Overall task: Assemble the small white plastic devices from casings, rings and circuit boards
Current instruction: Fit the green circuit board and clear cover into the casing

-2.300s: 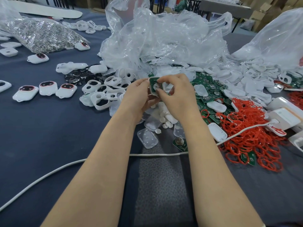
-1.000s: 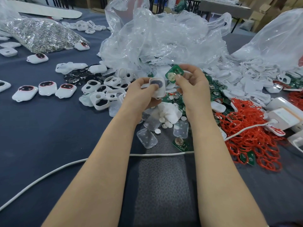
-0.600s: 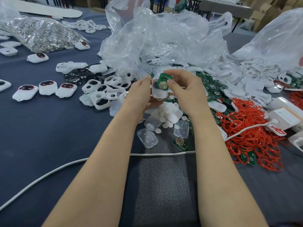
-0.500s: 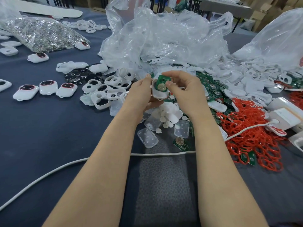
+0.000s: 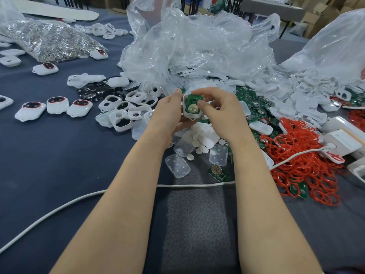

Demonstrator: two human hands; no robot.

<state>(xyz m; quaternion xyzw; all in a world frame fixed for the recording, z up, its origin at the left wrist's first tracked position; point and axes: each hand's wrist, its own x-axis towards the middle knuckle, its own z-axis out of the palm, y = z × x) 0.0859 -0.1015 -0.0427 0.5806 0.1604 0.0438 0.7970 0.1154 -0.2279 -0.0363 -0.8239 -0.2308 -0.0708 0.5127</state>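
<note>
Both forearms reach forward over the bench (image 5: 59, 159), which is covered in dark blue cloth. My left hand (image 5: 169, 112) cradles one white casing (image 5: 191, 115) from the side, fingers curled beneath it and thumb at its upper edge. My right hand (image 5: 222, 113) pinches one green circuit board (image 5: 194, 100) between thumb and forefinger, and the board lies in the casing's open face. Four assembled devices (image 5: 57, 105), the leftmost cut by the frame edge, lie in a row at left. Red rings (image 5: 306, 161) heap at right, too many to count. One white cable (image 5: 79, 198) crosses the bench. Cardboard boxes (image 5: 316, 18) stand beyond.
</note>
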